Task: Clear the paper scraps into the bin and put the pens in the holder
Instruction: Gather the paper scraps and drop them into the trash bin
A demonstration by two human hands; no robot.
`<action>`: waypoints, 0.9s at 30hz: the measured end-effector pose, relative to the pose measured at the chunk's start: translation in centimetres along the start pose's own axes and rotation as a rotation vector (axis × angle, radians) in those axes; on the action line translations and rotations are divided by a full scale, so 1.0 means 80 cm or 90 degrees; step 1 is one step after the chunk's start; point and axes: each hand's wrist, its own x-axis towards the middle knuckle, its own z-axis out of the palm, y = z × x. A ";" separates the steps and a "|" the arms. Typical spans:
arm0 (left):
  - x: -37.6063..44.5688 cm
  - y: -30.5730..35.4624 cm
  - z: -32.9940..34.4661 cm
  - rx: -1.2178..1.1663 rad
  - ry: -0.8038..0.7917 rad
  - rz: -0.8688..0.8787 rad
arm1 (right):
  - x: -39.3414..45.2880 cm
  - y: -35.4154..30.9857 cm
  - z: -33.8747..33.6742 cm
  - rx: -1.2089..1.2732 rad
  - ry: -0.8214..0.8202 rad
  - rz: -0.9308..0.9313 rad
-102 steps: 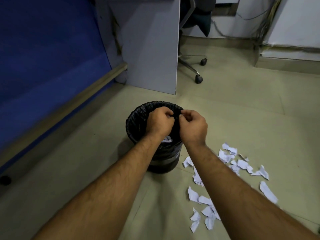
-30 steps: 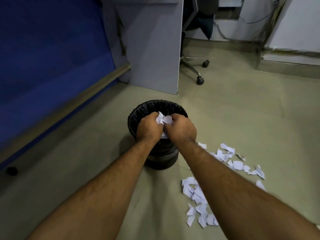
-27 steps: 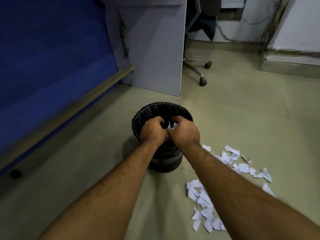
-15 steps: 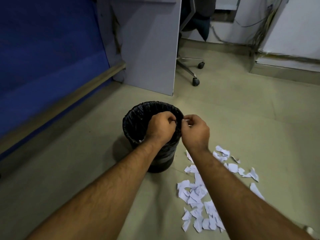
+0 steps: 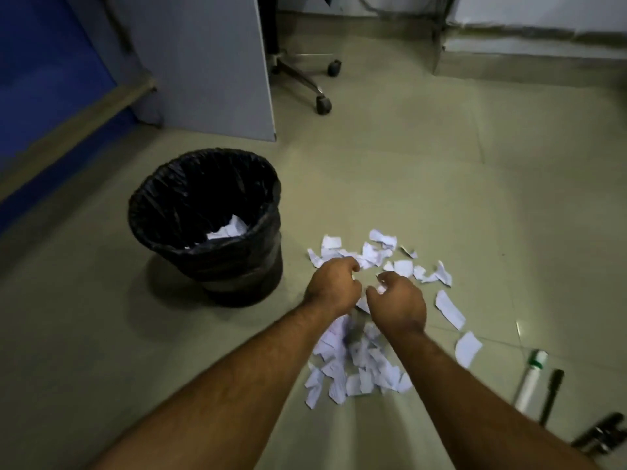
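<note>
Hands (image 5: 366, 293) hover beside bin (image 5: 169, 245) holding paper scraps (image 5: 227, 229).

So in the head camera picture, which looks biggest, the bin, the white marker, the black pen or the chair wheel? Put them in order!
1. The bin looks biggest by far.
2. The white marker.
3. The black pen, thinner and a little shorter than the marker.
4. The chair wheel looks smallest, though it sits farther from the camera, so that shrinks it.
</note>
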 end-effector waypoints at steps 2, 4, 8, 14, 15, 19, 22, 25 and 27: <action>0.001 -0.009 0.037 0.025 -0.034 0.001 | 0.001 0.040 0.011 -0.058 0.006 -0.026; 0.005 -0.016 0.065 0.044 -0.043 0.004 | 0.001 0.077 0.026 -0.104 0.025 -0.066; 0.021 -0.020 0.102 0.086 -0.021 0.034 | -0.005 0.136 0.053 -0.186 0.040 -0.102; 0.081 -0.014 0.139 0.200 0.021 0.138 | -0.005 0.152 0.074 -0.184 0.055 -0.105; 0.096 -0.010 0.142 0.229 0.035 0.159 | -0.004 0.151 0.075 -0.182 0.051 -0.101; 0.152 -0.004 0.155 0.263 0.050 0.208 | -0.001 0.153 0.073 -0.176 0.042 -0.099; 0.186 -0.007 0.159 0.283 -0.035 0.192 | 0.000 0.154 0.073 -0.184 0.028 -0.093; 0.200 -0.012 0.161 0.329 -0.125 0.185 | 0.001 0.154 0.073 -0.177 0.028 -0.095; 0.188 -0.015 0.163 0.370 -0.138 0.195 | 0.000 0.154 0.072 -0.178 0.030 -0.094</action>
